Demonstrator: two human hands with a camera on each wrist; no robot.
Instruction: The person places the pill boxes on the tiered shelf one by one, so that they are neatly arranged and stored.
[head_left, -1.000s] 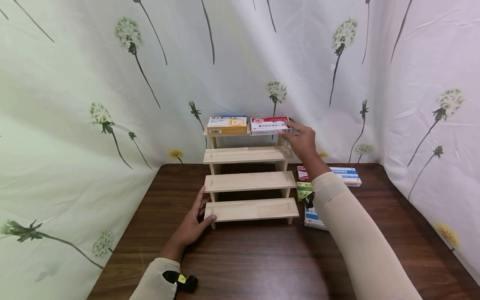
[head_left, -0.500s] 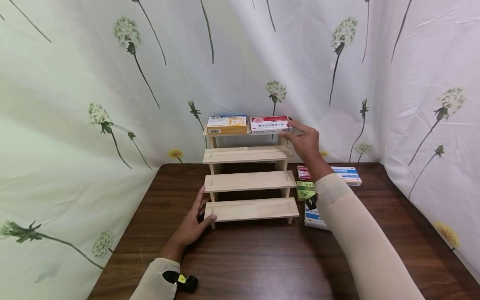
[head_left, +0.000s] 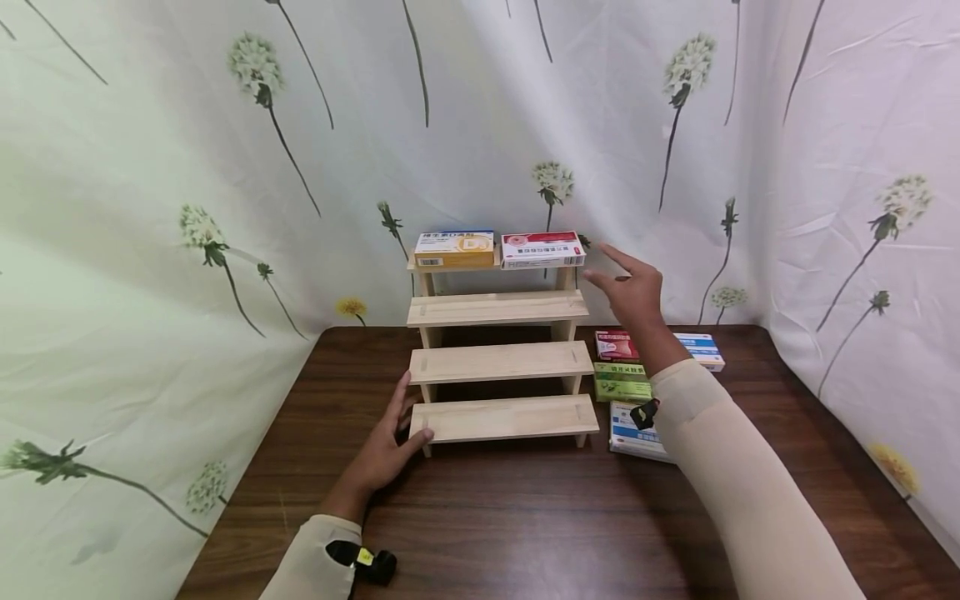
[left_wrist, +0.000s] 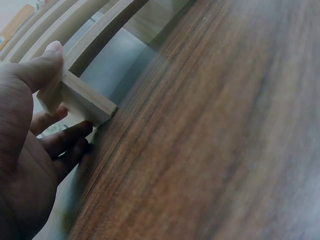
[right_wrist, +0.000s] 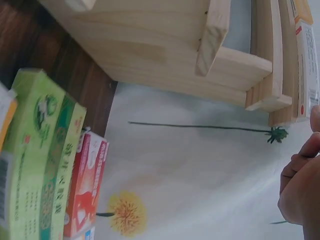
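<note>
Floral backdrop (head_left: 480, 150): left hand (head_left: 385, 452) grips wooden stand (head_left: 500, 364) at eight o'clock; right hand (head_left: 636, 292) spread, off red-and-white box (head_left: 542, 248) at three o'clock.

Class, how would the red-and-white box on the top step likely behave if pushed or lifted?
The red-and-white box is probably stiff: its edges look straight. It seems unlikely to roll, lying flat on a broad face. Pushed right, it might drop off, sitting near the end of the top step.

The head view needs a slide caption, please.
Left grip on a four-tier wooden stand, right grip beside a red-and-white medicine box.
</note>
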